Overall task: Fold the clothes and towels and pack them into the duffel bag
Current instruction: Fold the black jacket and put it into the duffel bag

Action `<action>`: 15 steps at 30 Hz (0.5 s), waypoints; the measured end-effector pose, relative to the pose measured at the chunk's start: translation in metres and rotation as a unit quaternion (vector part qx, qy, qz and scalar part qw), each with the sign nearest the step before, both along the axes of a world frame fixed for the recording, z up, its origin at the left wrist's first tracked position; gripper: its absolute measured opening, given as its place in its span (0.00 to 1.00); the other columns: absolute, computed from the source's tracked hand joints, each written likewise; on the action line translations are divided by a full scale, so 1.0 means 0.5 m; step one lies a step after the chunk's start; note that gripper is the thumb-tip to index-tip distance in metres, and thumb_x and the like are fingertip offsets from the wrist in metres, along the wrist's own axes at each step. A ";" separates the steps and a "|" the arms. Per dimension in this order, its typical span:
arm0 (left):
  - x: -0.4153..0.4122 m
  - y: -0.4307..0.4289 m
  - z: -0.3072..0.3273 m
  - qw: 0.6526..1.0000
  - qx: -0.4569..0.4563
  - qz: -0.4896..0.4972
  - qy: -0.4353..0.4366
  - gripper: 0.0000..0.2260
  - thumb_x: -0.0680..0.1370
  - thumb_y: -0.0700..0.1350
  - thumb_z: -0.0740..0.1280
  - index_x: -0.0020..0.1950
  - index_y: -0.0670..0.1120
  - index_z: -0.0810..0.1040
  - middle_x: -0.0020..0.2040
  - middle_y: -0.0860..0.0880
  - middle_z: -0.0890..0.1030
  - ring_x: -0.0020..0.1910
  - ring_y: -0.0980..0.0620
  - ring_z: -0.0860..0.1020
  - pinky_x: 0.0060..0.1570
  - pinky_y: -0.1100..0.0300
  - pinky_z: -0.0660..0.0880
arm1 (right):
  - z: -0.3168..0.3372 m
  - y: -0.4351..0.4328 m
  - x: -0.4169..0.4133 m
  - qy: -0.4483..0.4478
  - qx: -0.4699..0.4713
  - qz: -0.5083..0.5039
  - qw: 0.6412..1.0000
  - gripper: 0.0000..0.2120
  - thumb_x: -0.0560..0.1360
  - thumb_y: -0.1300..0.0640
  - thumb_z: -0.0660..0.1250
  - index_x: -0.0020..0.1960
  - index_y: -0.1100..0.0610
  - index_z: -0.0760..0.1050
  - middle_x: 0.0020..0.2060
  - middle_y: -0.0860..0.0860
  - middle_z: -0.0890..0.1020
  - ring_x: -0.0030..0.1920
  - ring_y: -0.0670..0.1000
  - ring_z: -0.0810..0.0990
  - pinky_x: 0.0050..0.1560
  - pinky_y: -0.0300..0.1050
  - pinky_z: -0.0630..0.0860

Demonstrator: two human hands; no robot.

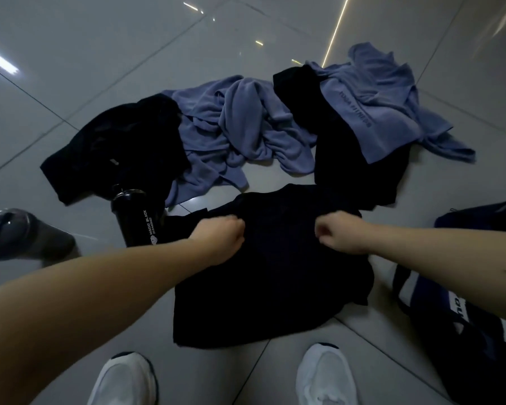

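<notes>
We've got both fists, left hand (221, 239) and right hand (338, 235), pinching the far edge of the soft black cotton shirt (275, 273) lying flat on the glossy grey tiled floor (100, 68), and it looks light and floppy, so gripping the corners should fold it cleanly.

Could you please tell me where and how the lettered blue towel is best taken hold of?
Probably at the straight exposed edge beside the lettering of the lettered blue towel, pinched at both ends, coming from the person's side. That panel lies flat over a dark garment with the edge free; the far part is crumpled. The left hand and right hand pinch the near black garment.
</notes>
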State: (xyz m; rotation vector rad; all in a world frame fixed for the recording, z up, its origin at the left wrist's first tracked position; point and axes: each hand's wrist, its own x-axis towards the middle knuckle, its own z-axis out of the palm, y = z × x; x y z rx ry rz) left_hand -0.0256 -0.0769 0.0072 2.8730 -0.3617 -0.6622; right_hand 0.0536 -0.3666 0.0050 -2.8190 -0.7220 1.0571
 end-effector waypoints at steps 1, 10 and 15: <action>0.026 0.002 -0.009 0.999 -0.014 0.028 -0.032 0.08 0.81 0.49 0.61 0.51 0.46 0.75 0.52 0.46 0.76 0.50 0.42 0.78 0.42 0.52 0.73 | -0.012 0.012 0.024 -0.051 0.026 -0.033 0.998 0.05 0.75 0.55 0.66 0.51 0.51 0.78 0.50 0.52 0.82 0.51 0.58 0.81 0.50 0.50 0.79; 0.170 -0.013 -0.091 0.987 0.004 0.154 0.036 0.23 0.77 0.49 0.71 0.67 0.43 0.68 0.61 0.42 0.76 0.58 0.39 0.76 0.55 0.46 0.76 | -0.062 0.143 0.083 -0.162 0.142 -0.264 0.940 0.05 0.78 0.56 0.65 0.54 0.53 0.73 0.48 0.53 0.80 0.48 0.58 0.79 0.46 0.50 0.77; 0.176 -0.005 -0.100 0.994 0.029 0.108 0.013 0.05 0.75 0.45 0.68 0.43 0.43 0.78 0.45 0.42 0.79 0.39 0.44 0.74 0.41 0.49 0.76 | -0.084 0.176 0.047 -0.095 0.199 -0.349 0.911 0.06 0.77 0.54 0.69 0.46 0.50 0.71 0.42 0.48 0.81 0.44 0.55 0.82 0.48 0.52 0.80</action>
